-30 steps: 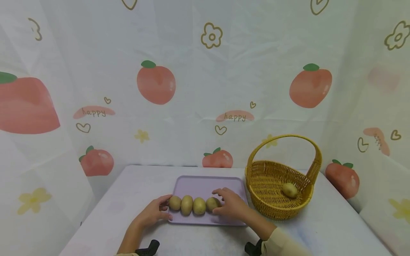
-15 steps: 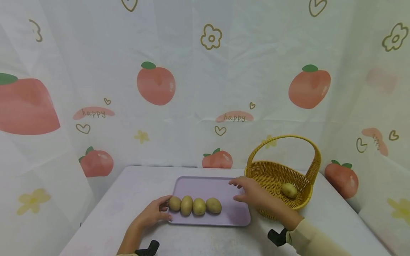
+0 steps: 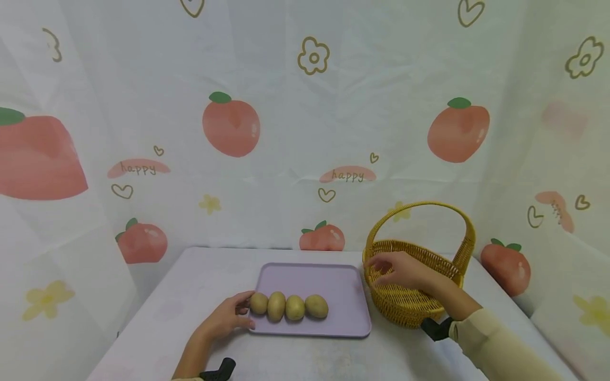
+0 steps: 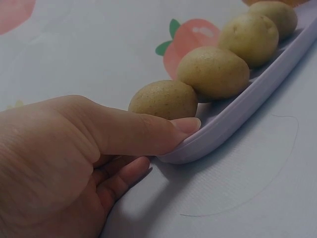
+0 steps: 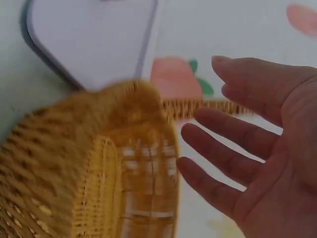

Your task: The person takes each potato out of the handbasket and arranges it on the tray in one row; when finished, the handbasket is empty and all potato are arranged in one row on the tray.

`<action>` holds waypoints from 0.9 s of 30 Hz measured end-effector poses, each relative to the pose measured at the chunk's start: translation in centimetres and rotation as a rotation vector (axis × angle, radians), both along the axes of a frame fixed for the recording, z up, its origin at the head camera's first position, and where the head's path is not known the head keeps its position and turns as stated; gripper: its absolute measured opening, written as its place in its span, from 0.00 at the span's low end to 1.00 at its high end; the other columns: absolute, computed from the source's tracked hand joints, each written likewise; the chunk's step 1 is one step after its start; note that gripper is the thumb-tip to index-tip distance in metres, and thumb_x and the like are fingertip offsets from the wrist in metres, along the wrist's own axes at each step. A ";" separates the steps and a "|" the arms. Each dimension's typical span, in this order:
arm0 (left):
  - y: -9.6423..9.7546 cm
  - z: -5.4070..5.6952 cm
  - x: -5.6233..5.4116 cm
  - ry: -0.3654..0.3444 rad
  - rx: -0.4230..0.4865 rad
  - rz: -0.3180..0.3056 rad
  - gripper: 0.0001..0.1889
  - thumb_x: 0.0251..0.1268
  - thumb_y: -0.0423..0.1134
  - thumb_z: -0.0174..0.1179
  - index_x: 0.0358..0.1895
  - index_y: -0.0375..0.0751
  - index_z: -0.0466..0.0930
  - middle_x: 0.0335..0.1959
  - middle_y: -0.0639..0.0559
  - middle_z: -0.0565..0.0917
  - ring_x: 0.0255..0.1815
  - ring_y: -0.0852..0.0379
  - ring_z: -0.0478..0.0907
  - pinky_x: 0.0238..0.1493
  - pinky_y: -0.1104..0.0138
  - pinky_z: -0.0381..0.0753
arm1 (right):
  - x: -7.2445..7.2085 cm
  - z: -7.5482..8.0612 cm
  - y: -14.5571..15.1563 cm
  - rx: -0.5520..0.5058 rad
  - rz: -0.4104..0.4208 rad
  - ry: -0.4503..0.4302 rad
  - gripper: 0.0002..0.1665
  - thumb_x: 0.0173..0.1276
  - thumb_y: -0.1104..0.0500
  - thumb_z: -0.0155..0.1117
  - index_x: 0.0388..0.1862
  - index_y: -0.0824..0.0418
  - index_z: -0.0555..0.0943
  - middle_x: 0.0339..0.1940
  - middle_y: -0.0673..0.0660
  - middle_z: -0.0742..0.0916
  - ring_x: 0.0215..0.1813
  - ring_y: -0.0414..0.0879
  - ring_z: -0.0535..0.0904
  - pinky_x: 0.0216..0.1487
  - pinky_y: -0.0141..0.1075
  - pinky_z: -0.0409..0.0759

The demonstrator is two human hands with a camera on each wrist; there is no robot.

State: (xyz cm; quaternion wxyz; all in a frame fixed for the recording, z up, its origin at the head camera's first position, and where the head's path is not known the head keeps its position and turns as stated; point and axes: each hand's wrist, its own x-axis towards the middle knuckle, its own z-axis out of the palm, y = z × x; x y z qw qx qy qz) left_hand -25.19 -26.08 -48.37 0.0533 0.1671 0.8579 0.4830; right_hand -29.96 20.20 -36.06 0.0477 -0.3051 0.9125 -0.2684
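Note:
Several potatoes [image 3: 295, 308] lie side by side in a row on a lilac tray [image 3: 345, 296], toward its left and near side. My left hand [image 3: 227, 319] holds the tray's left edge; in the left wrist view the thumb [image 4: 148, 131] lies over the rim beside the nearest potato [image 4: 166, 99], with fingers curled below. Above the wicker basket [image 3: 405, 312] is my right hand [image 3: 402, 270], holding nothing. The right wrist view shows its fingers [image 5: 223, 163] spread and slightly bent beside the basket rim. The potato inside the basket is hidden behind the right hand and forearm.
The basket stands right of the tray, its tall arched handle [image 3: 429, 203] rising above it. A white table [image 3: 190, 286] carries both. A printed fabric backdrop [image 3: 276, 211] hangs behind and at both sides.
My right hand has left the rightmost potato on the tray and moved right, over the basket, covering the potato there. That tray potato now shows fully. My left hand stays at the tray edge.

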 end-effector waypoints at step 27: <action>-0.3 -0.5 -0.4 0.028 -0.014 -0.020 0.43 0.48 0.35 0.74 0.67 0.23 0.63 0.59 0.29 0.74 0.53 0.41 0.77 0.55 0.53 0.77 | -4.2 -2.8 8.5 0.184 -0.239 -0.398 0.34 0.63 0.56 0.68 0.65 0.70 0.71 0.58 0.72 0.75 0.58 0.66 0.71 0.54 0.57 0.73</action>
